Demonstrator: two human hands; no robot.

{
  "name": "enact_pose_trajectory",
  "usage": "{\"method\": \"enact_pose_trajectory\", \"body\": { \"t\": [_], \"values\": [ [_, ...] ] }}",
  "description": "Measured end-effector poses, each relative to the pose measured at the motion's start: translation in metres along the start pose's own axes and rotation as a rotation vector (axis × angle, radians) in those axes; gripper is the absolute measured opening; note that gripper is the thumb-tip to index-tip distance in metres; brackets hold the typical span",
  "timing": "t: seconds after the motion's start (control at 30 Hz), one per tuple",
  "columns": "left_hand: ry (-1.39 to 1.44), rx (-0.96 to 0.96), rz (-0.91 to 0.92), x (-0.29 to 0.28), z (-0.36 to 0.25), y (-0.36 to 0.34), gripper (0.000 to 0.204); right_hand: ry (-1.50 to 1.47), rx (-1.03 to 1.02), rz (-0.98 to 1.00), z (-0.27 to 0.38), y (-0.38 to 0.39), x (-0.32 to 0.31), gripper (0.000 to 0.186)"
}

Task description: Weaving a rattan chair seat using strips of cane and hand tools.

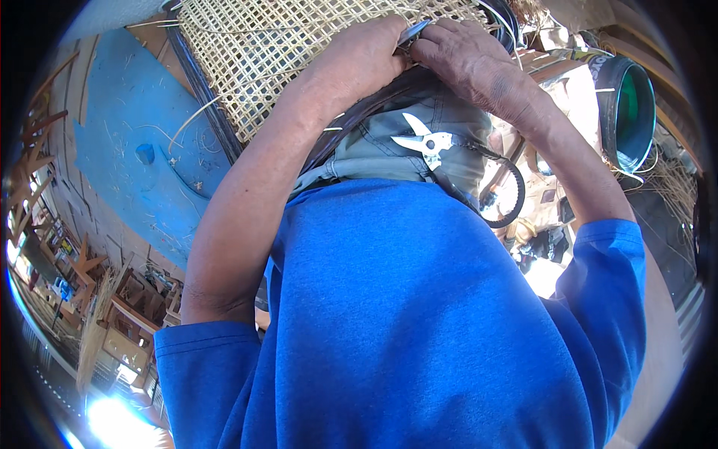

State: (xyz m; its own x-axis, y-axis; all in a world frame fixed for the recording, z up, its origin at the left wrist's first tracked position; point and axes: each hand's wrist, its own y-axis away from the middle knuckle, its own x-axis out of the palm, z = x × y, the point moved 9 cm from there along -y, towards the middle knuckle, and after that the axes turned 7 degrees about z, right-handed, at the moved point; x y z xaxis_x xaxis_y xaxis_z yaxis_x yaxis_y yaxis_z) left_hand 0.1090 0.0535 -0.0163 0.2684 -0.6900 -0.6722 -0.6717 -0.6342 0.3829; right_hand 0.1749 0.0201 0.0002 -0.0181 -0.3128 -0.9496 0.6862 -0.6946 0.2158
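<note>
Head view, upper centre: the pale woven-cane panel [250, 56] appeared light and springy; its stiff dark frame [196, 81] suited holding. Left hand [368, 54] and right hand [470, 61] curled fingers beside a blue-silver tool [413, 31]; grip indeterminate.

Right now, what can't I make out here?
Far end of the woven panel: head view, cut off by the top edge.
Any remainder of the bluish pointed piece: head view, hidden at the left hand.
Lower-left background: head view, washed out by glare.

Woven cane [247, 63], matt; shear blades [416, 125], glossy metal; shirt [404, 299], cloth.
</note>
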Motion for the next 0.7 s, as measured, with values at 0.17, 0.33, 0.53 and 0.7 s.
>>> {"method": "enact_pose_trajectory", "body": {
  "t": [0.17,0.33,0.53,0.7],
  "values": [
    [-0.033,-0.002,-0.086,-0.004,-0.002,0.009,0.028,-0.02,-0.008,0.019,0.0,0.002,-0.003,0.022],
    [-0.086,-0.112,-0.146,-0.007,-0.006,0.012,0.024,0.015,-0.056,-0.026,0.002,0.001,-0.003,0.02],
    [-0.04,-0.157,-0.146,-0.014,0.001,0.024,0.024,-0.074,-0.029,-0.014,0.002,-0.003,-0.002,0.016],
    [0.021,-0.313,-0.205,-0.037,0.021,0.055,0.025,-0.179,-0.034,0.01,-0.002,-0.003,-0.009,0.011]
  ]
}}
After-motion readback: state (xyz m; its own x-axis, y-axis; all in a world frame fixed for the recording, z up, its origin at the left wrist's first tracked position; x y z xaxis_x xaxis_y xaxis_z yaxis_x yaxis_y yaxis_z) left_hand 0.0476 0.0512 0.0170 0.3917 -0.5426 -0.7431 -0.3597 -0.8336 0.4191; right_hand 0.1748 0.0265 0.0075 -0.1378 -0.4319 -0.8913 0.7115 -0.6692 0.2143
